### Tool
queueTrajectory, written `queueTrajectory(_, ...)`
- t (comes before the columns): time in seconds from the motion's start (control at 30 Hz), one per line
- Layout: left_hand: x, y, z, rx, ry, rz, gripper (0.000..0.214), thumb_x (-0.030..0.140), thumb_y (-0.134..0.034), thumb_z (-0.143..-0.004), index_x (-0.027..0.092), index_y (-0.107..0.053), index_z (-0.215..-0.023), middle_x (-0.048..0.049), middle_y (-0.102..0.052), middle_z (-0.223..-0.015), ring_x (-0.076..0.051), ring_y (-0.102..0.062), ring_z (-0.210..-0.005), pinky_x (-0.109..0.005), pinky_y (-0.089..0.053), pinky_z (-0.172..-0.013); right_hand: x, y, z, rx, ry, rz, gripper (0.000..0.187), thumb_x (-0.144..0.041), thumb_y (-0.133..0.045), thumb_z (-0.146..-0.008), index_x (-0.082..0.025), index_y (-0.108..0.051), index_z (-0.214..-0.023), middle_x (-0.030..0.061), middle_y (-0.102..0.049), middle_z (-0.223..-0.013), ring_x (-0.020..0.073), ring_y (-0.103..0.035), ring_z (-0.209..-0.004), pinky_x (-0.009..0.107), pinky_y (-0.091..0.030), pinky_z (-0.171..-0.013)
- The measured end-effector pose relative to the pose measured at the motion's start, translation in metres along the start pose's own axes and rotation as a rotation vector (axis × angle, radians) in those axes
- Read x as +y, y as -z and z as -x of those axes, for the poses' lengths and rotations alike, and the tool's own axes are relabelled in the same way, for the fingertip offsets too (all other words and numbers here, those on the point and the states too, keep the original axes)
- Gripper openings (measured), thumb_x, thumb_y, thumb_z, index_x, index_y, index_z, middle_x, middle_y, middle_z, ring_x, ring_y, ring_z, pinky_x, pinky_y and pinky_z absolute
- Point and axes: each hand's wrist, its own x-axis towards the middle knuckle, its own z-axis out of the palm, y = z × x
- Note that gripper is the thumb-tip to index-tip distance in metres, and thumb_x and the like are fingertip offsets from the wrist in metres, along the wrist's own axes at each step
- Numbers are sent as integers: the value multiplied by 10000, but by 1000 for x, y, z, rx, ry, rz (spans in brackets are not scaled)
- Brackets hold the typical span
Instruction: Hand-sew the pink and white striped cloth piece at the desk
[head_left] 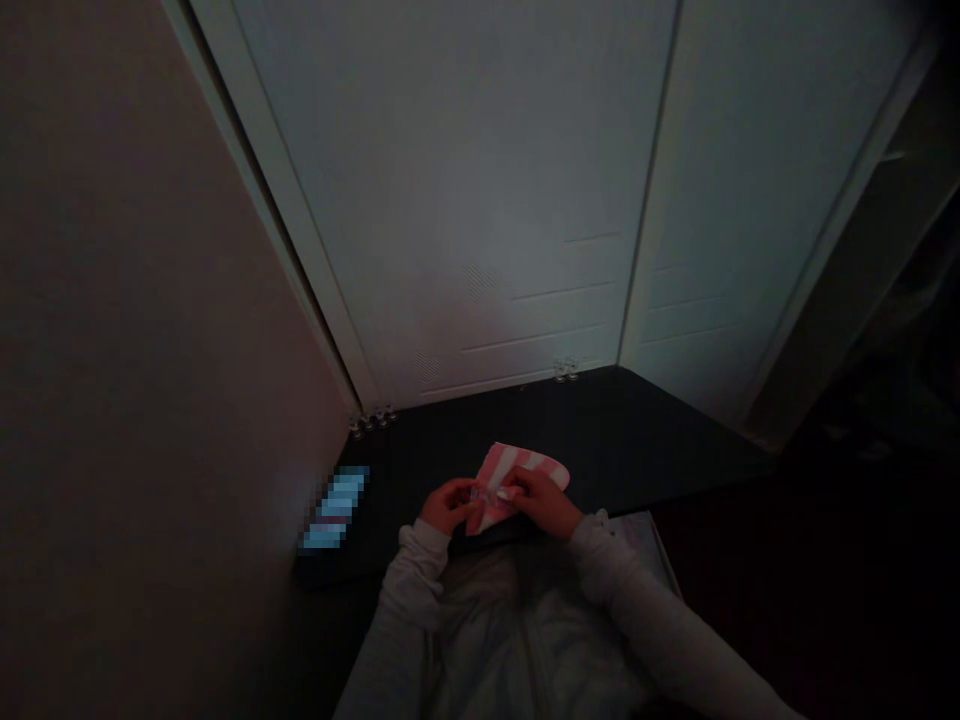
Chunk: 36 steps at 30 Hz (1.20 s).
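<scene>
A flat pink-and-white striped piece (529, 462), rounded at its right end, lies over the near side of the dark tabletop in front of me. Whether it is paper or cloth I cannot tell. My left hand (447, 506) is closed at its left edge, fingertips pinched on it. From the right, my right hand (546, 503) reaches over the piece with thumb and fingers pinched together. Between the two sets of fingertips shows a small pale, shiny bit (491, 494), too small to name. Dim light hides the fingers' finer details.
A pixelated bright screen (335, 510) lies at the table's left end. Small clear objects stand along the back edge, some at the left corner (371, 420) and some further right (566, 369). White panels (480, 180) rise behind the dark table (585, 415). A pale flat item (645, 540) sits beside my right forearm.
</scene>
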Motion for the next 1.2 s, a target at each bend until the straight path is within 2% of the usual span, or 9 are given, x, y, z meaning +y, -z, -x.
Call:
queueTrajectory(0.13,5,-4,1,8,18,87,560,311,-661,-519,135,-486,-1021,-77,-588,-877,-159,-537,-752,-289,-411,-696,1,0,0,16,9,3,132,-271,-463,-724,-150,-515,-718,-13,-505,-642,100,-437,-594,209,-320,-539)
queueTrajectory(0.2,8,-6,2,30,37,88,543,359,-620,-562,131,-471,-1032,-70,-594,-843,-161,-542,-758,-288,-410,-705,1,0,-1,33,17,-8,130,-267,-458,-728,-150,-514,-731,-14,-500,-646,99,-435,-599,209,-319,-542)
queueTrajectory(0.4,17,-9,4,65,26,-68,331,429,-475,-669,131,-579,-772,-44,-601,-761,-160,-530,-749,-278,-402,-719,2,0,-2,32,37,-12,114,-259,-472,-719,-154,-514,-729,-13,-507,-650,99,-431,-594,211,-324,-550)
queueTrajectory(0.67,22,-10,7,59,77,-10,299,387,-540,-618,134,-571,-772,-27,-611,-716,-146,-544,-685,-264,-415,-675,-1,3,-1,10,50,-39,104,-158,-453,-697,-155,-529,-768,4,-550,-731,117,-478,-669,229,-353,-619)
queueTrajectory(1.2,18,-8,5,88,103,65,288,343,-602,-565,140,-587,-769,-37,-634,-762,-162,-568,-730,-284,-426,-706,-3,2,-1,18,18,-43,109,-233,-478,-707,-149,-533,-748,9,-554,-710,117,-485,-647,225,-362,-581)
